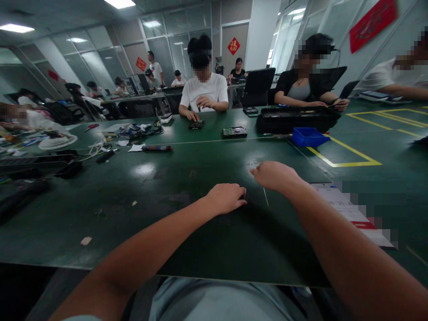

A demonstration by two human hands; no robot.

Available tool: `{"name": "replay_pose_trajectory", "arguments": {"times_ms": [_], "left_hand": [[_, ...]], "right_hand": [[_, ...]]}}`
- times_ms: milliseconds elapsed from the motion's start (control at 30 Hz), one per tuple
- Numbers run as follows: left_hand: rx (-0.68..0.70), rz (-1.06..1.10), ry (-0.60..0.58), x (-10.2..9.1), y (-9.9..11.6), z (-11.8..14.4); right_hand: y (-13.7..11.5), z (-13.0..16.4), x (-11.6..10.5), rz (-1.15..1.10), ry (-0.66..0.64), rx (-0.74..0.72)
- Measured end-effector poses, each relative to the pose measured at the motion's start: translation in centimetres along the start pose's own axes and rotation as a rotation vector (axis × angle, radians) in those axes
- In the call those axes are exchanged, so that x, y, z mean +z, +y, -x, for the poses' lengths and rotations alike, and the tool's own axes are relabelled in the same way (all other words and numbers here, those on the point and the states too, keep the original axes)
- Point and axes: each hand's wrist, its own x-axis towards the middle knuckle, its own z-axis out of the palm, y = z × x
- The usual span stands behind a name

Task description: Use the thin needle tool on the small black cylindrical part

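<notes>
My left hand (224, 198) rests knuckles-up on the dark green table (160, 209), its fingers curled down over a small dark object (242, 196) that only peeks out at the fingertips. Just to its right, my right hand (276, 175) is closed in a fist around a thin tool (265, 196). The tool's slim pale shaft sticks out below the hand and lies along the tabletop. The two hands are a short gap apart near the middle of the table.
A printed paper sheet (347, 209) lies to my right. Farther back are a blue bin (309, 136), a long black tray (294, 118), a hard drive (234, 132) and yellow tape lines (354, 154). Cables and tools (100, 149) clutter the left. Seated people work across the table.
</notes>
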Motion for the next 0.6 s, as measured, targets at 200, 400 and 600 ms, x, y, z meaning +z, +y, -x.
{"name": "replay_pose_trajectory", "arguments": {"times_ms": [200, 400, 600], "left_hand": [[-0.104, 0.31, 0.187, -2.6, -3.3, 3.3], [-0.424, 0.936, 0.491, -6.4, -10.2, 9.7], [-0.675, 1.308, 0.851, -8.7, -16.6, 18.5]], "right_hand": [[-0.5, 1.2, 0.4, -0.032, -0.02, -0.074], [-0.9, 1.2, 1.4, -0.11, -0.023, -0.145], [-1.1, 1.2, 2.0, -0.172, -0.06, -0.226]]}}
